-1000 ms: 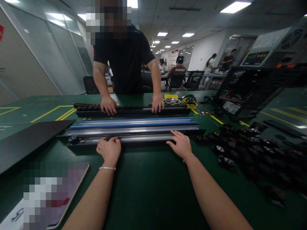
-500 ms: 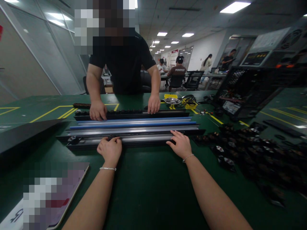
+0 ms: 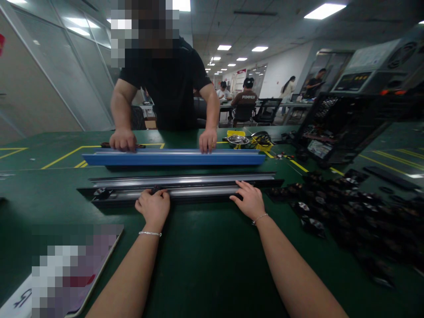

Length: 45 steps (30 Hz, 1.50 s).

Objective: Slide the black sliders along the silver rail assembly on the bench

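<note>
Nearest me on the green table lies a long black channel rail with a silvery inside. My left hand is closed at its left half, the fingers round a small black part mostly hidden by them. Farther right, my right hand rests on the same rail with fingers stretched over it and the thumb apart. Another small black piece sits at the rail's left end. Just behind lies a second silvery and black rail.
Across the table, a co-worker's two hands hold a blue rail. Many black parts are heaped at right, near an open computer case. A tablet-like flat object lies at lower left; a metal bowl stands behind.
The co-worker's hands have taken the blue rail and moved it away from me, tilting its blue side into view. The dark panel at left has nearly left view. My hands stay almost still.
</note>
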Tool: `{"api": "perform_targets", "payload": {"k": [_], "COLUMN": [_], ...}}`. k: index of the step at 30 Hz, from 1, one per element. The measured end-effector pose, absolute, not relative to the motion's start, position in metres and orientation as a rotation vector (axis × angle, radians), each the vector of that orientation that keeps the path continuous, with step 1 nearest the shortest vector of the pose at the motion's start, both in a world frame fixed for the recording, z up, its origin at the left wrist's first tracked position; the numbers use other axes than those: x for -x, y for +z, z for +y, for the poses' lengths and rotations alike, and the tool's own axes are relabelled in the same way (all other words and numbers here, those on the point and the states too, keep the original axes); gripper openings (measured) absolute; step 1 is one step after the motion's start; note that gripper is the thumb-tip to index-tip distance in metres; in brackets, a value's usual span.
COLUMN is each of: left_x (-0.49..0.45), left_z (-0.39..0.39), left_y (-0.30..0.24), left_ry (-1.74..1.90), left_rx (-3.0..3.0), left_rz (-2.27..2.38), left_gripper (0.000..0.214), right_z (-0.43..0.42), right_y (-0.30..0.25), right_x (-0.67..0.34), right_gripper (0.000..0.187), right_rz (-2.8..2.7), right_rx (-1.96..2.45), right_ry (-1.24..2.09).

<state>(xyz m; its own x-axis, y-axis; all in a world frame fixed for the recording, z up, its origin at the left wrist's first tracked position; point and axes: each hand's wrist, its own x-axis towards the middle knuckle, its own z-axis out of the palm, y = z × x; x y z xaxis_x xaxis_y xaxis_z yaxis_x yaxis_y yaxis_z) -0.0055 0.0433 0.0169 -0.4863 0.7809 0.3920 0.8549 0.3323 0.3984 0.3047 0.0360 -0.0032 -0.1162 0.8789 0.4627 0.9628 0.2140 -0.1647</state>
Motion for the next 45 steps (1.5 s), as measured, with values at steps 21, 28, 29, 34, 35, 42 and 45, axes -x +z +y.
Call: {"api": "perform_targets", "payload": {"k": [21, 28, 29, 34, 35, 42, 45], "left_x": [-0.006, -0.011, -0.012, -0.015, -0.015, -0.016, -0.016], "left_z": [0.041, 0.04, 0.04, 0.039, 0.039, 0.039, 0.039], "left_y": [0.016, 0.017, 0.017, 0.018, 0.018, 0.019, 0.018], "left_ry": [-0.749, -0.733, -0.734, -0.734, -0.732, -0.736, -0.729], "left_rx": [1.677, 1.7, 1.704, 1.727, 1.727, 1.734, 1.736], "left_rz": [-2.384, -2.365, -2.357, -2.342, -2.347, -2.351, -2.341], "left_gripper": [0.034, 0.033, 0.033, 0.033, 0.033, 0.034, 0.035], "right_z": [0.037, 0.036, 0.036, 0.036, 0.036, 0.037, 0.037], "right_y": [-0.002, -0.002, -0.002, -0.002, -0.002, -0.004, -0.003], "right_x": [-0.305, -0.305, -0.305, -0.305, -0.305, -0.306, -0.305], "right_gripper": [0.03, 0.029, 0.029, 0.03, 0.03, 0.03, 0.03], "right_rz": [-2.047, -2.041, -2.041, -2.044, -2.044, -2.039, -2.041], "right_rx": [1.693, 1.699, 1.701, 1.701, 1.701, 1.689, 1.688], "right_ry": [-0.236, -0.226, -0.223, -0.223, -0.224, -0.225, -0.223]}}
